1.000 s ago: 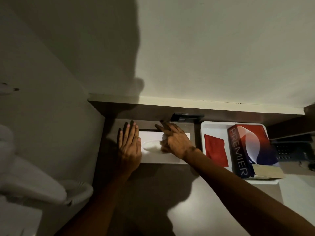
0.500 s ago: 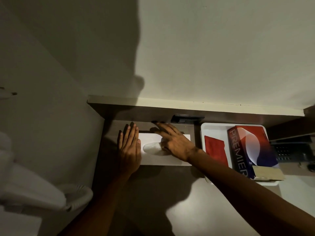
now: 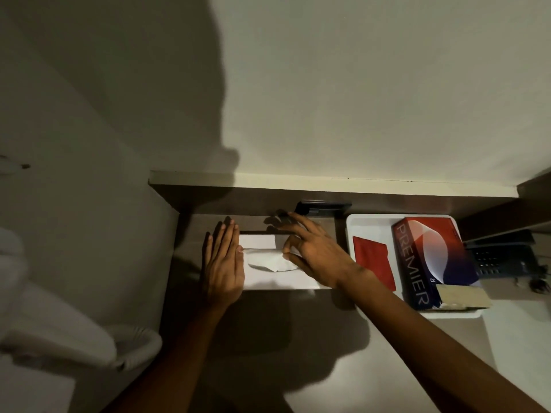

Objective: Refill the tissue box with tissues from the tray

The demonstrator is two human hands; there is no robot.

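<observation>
A white tissue box (image 3: 277, 278) lies on the dark counter against the back ledge. A white tissue (image 3: 267, 258) sticks out of its oval top slot. My left hand (image 3: 223, 263) rests flat along the box's left end, fingers straight and together. My right hand (image 3: 319, 257) is over the right half of the box, thumb and forefinger pinched on the tissue's right edge, the other fingers spread. To the right, a white tray (image 3: 369, 225) holds a red and blue "PREMIER" tissue pack (image 3: 426, 257) and a flat red packet (image 3: 372, 263).
A beige cardboard piece (image 3: 462, 296) lies at the pack's near end. A dark telephone (image 3: 504, 257) sits right of the tray. A black fitting (image 3: 322, 207) is on the ledge behind the box. A white toilet (image 3: 59, 332) stands below left of the counter.
My right hand has lifted off the slot and drawn a tissue up and out of it. My left hand has stayed at the box's left end.
</observation>
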